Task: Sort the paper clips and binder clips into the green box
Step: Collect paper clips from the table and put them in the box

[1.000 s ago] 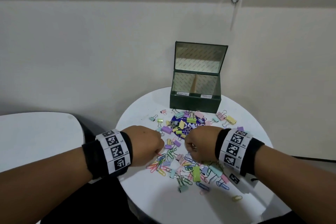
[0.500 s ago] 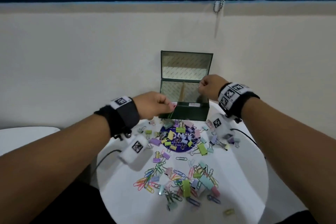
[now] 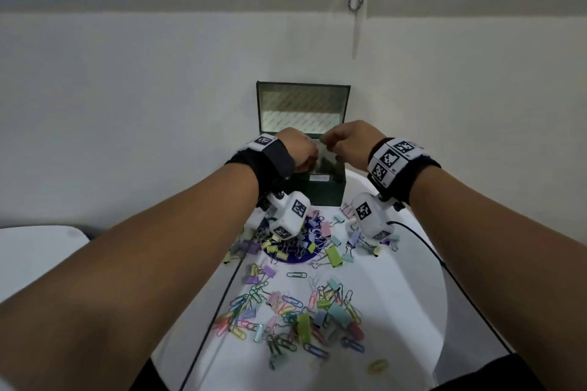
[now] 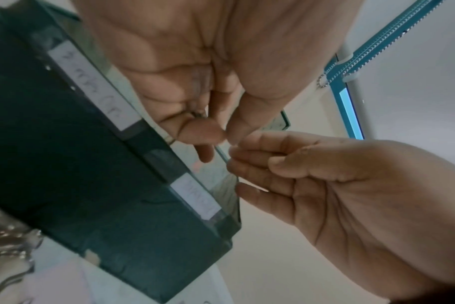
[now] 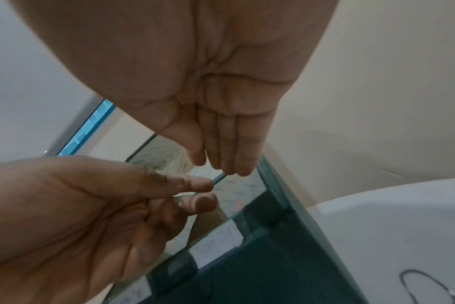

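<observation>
The green box [image 3: 317, 195] stands open at the back of the round white table [image 3: 400, 311], its lid [image 3: 303, 105] upright. Both hands hover over its opening. My left hand [image 3: 313, 157] pinches a small paper clip [image 5: 180, 202] between thumb and forefinger [image 4: 222, 131]; the clip is mostly hidden. My right hand [image 3: 327, 141] is beside it, fingers straight and together [image 5: 221, 166], with nothing visible in it. Something small and pink [image 5: 238, 204] shows inside the box's right compartment. Loose coloured paper clips and binder clips [image 3: 301, 308] lie on the table in front.
More binder clips [image 3: 332, 255] lie on and around a purple disc [image 3: 286, 259] just before the box. Two white labels [image 4: 91, 86] sit on the box front. Black camera cables [image 3: 438, 257] trail over the table. A second white table [image 3: 31, 251] stands left.
Both hands lifted from the clip pile and moved forward over the box. The right hand's fingers have straightened, and the left hand came up beside it.
</observation>
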`<action>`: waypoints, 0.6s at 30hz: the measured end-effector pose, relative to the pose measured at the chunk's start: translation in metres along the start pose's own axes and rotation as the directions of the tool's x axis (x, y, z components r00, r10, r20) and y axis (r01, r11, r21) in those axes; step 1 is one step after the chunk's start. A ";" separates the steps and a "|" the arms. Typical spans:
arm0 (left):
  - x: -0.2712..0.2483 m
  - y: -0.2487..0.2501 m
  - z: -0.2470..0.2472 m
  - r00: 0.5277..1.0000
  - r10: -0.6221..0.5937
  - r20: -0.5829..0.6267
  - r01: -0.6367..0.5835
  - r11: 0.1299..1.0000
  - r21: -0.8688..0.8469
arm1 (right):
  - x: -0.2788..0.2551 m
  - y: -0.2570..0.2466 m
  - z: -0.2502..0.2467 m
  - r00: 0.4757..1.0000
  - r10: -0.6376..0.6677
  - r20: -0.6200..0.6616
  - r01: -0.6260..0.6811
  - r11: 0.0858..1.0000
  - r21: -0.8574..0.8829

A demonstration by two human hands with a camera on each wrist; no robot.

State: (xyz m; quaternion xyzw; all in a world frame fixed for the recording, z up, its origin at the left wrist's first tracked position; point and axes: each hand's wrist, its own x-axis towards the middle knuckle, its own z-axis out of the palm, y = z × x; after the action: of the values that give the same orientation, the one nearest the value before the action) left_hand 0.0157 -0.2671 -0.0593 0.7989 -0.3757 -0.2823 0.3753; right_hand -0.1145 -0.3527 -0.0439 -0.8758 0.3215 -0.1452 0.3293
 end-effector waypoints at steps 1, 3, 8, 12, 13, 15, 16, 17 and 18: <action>0.002 0.000 0.002 1.000 -0.012 0.008 0.012 0.998 -0.062 | -0.006 0.003 0.001 1.000 -0.016 -0.026 0.016 1.000 0.008; 0.004 0.000 0.004 0.999 -0.033 0.013 0.035 0.987 -0.157 | -0.021 0.006 0.003 0.998 -0.039 -0.053 0.040 0.999 0.004; -0.004 0.001 -0.001 0.999 -0.037 0.028 0.042 0.985 -0.168 | -0.063 0.024 0.024 0.978 -0.081 0.192 0.130 0.957 -0.258; -0.021 0.000 -0.009 0.999 0.038 0.018 -0.035 0.991 -0.131 | -0.070 0.042 0.042 0.969 0.020 0.248 0.093 0.896 -0.434; -0.026 0.001 -0.012 0.997 0.081 0.004 -0.081 0.995 -0.054 | -0.071 0.044 0.044 0.972 0.020 0.235 0.088 0.893 -0.441; -0.040 0.001 -0.018 0.982 0.186 -0.020 -0.178 0.962 0.207 | -0.072 0.044 0.046 0.972 -0.018 0.234 0.118 0.899 -0.423; -0.048 0.000 -0.021 0.971 0.237 -0.025 -0.216 0.918 0.333 | -0.073 0.042 0.047 0.968 -0.044 0.247 0.145 0.902 -0.406; -0.057 -0.001 -0.023 0.960 0.278 -0.020 -0.243 0.870 0.430 | -0.074 0.039 0.048 0.961 -0.071 0.268 0.176 0.903 -0.391; -0.068 -0.003 -0.025 0.951 0.308 -0.003 -0.267 0.828 0.494 | -0.075 0.036 0.050 0.949 -0.095 0.300 0.211 0.899 -0.384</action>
State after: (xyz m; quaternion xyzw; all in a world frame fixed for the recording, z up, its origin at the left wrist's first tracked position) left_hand -0.0022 -0.2011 -0.0362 0.8128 -0.5347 -0.0855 0.2148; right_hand -0.1647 -0.2999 -0.1087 -0.9597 0.2257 0.0227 0.1661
